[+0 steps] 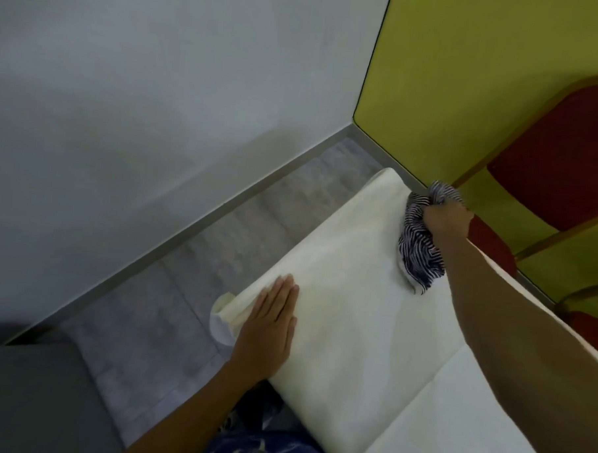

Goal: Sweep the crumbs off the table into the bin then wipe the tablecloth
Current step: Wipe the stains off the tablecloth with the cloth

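A cream tablecloth covers the table from the middle of the view to the lower right. My right hand grips a bunched striped dark-and-white cloth and holds it against the tablecloth near the table's far corner. My left hand lies flat, fingers straight and together, on the tablecloth at the table's left edge. No crumbs and no bin show in this view.
Red padded chairs with wooden frames stand beyond the table at the right, against a yellow-green wall panel. A grey tiled floor and a white wall lie to the left. A grey surface fills the lower left corner.
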`<action>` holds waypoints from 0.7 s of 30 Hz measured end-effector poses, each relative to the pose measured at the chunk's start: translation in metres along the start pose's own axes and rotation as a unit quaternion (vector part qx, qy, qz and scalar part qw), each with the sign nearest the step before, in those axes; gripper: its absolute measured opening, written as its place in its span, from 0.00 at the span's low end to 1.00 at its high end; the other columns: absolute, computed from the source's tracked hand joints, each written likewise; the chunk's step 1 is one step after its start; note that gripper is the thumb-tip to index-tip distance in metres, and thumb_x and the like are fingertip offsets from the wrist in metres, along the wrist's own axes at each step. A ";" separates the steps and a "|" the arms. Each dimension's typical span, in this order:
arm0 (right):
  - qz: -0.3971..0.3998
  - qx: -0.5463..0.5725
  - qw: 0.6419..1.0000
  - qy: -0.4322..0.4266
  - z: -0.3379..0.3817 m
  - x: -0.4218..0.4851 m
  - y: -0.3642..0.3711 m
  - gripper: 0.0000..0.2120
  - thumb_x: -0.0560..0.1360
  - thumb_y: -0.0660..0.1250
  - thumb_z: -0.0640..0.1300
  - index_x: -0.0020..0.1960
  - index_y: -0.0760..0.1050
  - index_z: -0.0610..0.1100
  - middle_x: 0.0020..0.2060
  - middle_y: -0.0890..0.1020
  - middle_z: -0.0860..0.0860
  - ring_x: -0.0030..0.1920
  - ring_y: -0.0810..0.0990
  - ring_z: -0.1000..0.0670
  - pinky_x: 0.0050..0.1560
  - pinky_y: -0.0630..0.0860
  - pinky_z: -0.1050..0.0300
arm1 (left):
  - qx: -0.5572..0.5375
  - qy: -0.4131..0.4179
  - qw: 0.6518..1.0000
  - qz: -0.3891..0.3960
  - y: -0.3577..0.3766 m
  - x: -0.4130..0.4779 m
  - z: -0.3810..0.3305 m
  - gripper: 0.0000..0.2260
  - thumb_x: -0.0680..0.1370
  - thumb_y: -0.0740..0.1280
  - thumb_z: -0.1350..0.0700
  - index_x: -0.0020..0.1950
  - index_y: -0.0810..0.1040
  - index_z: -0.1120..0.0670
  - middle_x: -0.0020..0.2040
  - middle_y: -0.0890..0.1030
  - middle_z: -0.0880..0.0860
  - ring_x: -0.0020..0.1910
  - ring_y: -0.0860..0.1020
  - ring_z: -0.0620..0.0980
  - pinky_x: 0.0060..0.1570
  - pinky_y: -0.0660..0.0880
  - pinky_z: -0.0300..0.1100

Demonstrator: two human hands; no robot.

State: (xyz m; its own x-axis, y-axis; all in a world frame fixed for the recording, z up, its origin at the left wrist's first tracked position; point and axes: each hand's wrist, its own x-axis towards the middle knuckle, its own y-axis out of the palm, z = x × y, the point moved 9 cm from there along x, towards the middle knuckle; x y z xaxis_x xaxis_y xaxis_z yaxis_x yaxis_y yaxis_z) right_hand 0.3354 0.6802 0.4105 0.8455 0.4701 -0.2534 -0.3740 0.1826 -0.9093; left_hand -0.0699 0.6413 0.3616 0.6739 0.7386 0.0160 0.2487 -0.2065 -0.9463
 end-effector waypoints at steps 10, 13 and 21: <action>0.135 -0.079 0.961 -0.227 0.037 -0.029 0.016 0.20 0.79 0.64 0.44 0.71 0.75 0.50 0.62 0.80 0.36 0.57 0.80 0.39 0.55 0.73 0.55 | 0.000 0.017 0.999 0.028 0.007 -0.001 -0.002 0.25 0.84 0.50 0.51 0.80 0.57 0.60 0.81 0.56 0.57 0.80 0.55 0.54 0.76 0.57 0.51; 0.065 -0.005 0.989 -0.132 0.012 -0.023 0.009 0.21 0.78 0.61 0.43 0.71 0.74 0.49 0.66 0.76 0.36 0.61 0.76 0.36 0.64 0.72 0.49 | -0.008 0.011 0.999 0.038 0.009 0.001 -0.004 0.25 0.84 0.49 0.51 0.80 0.55 0.60 0.81 0.55 0.56 0.80 0.53 0.54 0.77 0.55 0.51; 0.137 0.077 0.948 -0.276 0.086 -0.201 0.105 0.16 0.80 0.61 0.46 0.66 0.74 0.45 0.63 0.73 0.39 0.57 0.77 0.38 0.59 0.76 0.46 | -0.031 -0.011 0.998 0.060 0.004 0.000 0.002 0.26 0.82 0.52 0.51 0.79 0.60 0.60 0.78 0.62 0.58 0.78 0.61 0.56 0.74 0.64 0.56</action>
State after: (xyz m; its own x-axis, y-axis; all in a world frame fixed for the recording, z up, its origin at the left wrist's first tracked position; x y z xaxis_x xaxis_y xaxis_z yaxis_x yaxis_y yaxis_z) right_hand 0.0938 0.6794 0.3947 0.3963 0.8905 -0.2235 -0.6385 0.0924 -0.7641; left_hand -0.0700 0.6414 0.3572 0.6869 0.7193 -0.1040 0.2099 -0.3334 -0.9191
